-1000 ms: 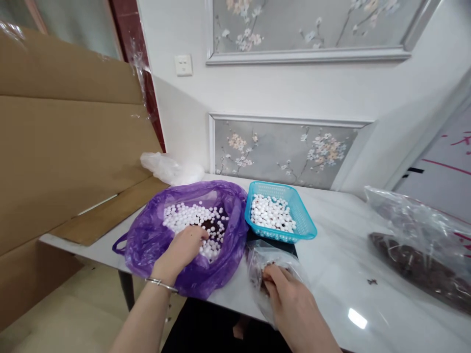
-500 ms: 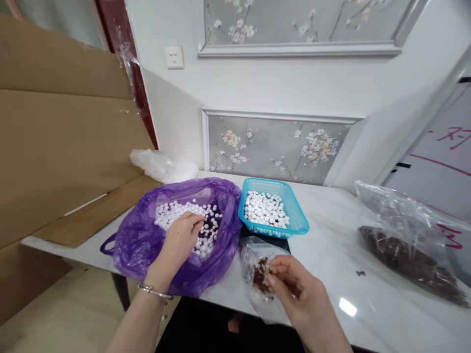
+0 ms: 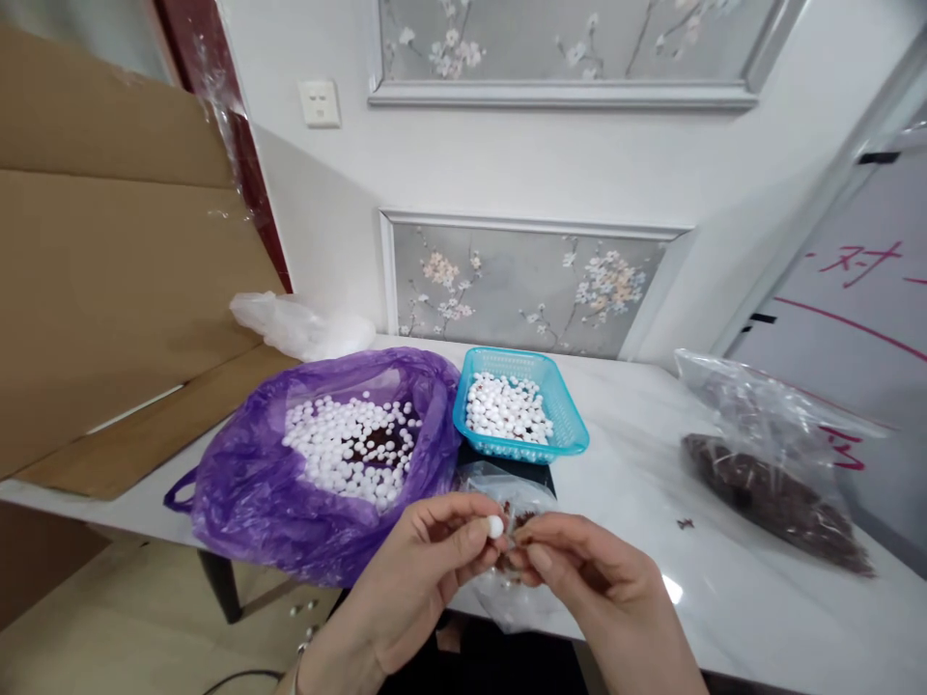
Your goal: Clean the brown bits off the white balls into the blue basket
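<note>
My left hand (image 3: 420,569) pinches a small white bead (image 3: 494,526) between thumb and fingertips, held above the table's front edge. My right hand (image 3: 586,574) meets it fingertip to fingertip, closed in a pinch on a tiny dark reddish piece I can barely make out. Just beyond both hands lies a small clear bag (image 3: 507,502) with reddish-brown bits. A purple plastic bag (image 3: 261,483) full of white beads lies open to the left. A blue mesh basket (image 3: 561,401) with more white beads stands behind the small bag.
A white marble-look table (image 3: 652,502) carries everything. A large clear bag of dark brown pieces (image 3: 768,473) lies at the right. A crumpled white plastic bag (image 3: 296,328) sits at the back left beside cardboard sheets (image 3: 108,270). One dark crumb (image 3: 683,524) lies loose on the table.
My left hand has left the purple bag with one white bead and come to the middle. My right hand has lifted out of the small clear bag to meet it.
</note>
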`<state>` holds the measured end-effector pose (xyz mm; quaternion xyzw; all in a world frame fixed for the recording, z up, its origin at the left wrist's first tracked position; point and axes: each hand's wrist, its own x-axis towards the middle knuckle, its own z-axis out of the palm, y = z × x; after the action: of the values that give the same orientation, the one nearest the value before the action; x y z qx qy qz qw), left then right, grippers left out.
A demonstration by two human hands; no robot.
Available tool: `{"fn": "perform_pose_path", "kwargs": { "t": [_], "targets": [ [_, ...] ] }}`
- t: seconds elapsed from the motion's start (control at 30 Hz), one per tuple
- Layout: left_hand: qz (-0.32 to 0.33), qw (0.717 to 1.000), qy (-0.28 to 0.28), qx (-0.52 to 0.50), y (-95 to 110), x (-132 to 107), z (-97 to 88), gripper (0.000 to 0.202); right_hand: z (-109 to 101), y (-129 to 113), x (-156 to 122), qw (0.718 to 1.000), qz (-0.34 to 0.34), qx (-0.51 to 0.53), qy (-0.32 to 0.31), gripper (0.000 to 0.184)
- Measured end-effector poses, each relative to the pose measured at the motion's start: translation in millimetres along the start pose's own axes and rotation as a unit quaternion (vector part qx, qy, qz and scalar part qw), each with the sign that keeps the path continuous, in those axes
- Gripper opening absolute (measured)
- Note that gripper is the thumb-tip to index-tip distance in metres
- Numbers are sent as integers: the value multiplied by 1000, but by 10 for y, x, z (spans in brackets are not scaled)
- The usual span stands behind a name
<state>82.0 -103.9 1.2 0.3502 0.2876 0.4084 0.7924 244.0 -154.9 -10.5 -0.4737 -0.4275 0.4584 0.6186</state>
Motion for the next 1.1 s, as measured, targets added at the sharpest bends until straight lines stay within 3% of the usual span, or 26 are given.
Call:
{"fn": "perform_pose_path", "kwargs": {
  "t": [0.17,0.33,0.57,0.73,1.1],
  "targets": [
    [-7,1000,7,-19,-20,11,-19,18,37,-16,2,999,-23,41,-12,3],
    [5,1000,11,-17,-69,2,-4,15,62,34,37,994,-96,13,-53,15],
    [9,1000,20,-7,-98,-18,36,17,170,-40,-46,999,-31,17,-3,4],
    [19,999,19,20,-91,-33,23,17,178,-71,-56,999,42,4,11,20],
    [32,999,30,28,-89,-76,35,16,177,16,-46,1000,-1,9,5,18]
  ]
}}
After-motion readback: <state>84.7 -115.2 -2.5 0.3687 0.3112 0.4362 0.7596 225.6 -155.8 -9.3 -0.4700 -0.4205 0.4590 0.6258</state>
